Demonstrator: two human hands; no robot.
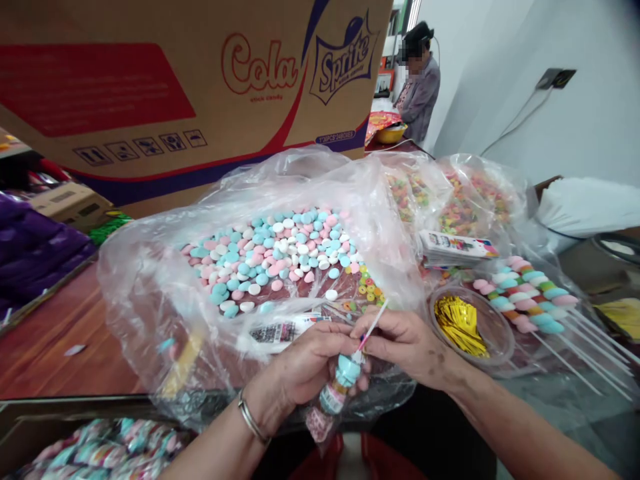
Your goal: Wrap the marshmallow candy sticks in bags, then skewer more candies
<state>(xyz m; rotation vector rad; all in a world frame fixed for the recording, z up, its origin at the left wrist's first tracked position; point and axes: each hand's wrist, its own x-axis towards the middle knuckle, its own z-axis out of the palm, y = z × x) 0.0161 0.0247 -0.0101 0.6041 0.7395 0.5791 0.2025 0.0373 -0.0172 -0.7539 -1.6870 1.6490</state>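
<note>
So both hands are busy at the lower centre of the frame. The left hand (320, 350) has its fingers curled around a wrapped candy skewer (333, 399), and the right hand (400, 337) is pinched pretty tight at the wrapper's neck, right by the white stick (376, 320). The skewer's tilted, stick pointing up and right.

Middle of the frame is a big clear plastic bag (135, 273) with loads of pink, blue and white candies (275, 247) on it, all over a reddish bench (85, 320). Off to the right there's a round tub (504, 357) of gold ties (457, 323), and just beside it a bunch of unwrapped candy skewers (530, 297). Huge Cola/Sprite stick candy carton (165, 73) hogs the upper left, and more wrapped candy (110, 450) sits lower left. Someone else, a person in a greyish jacket (425, 97), is upper right.
</note>
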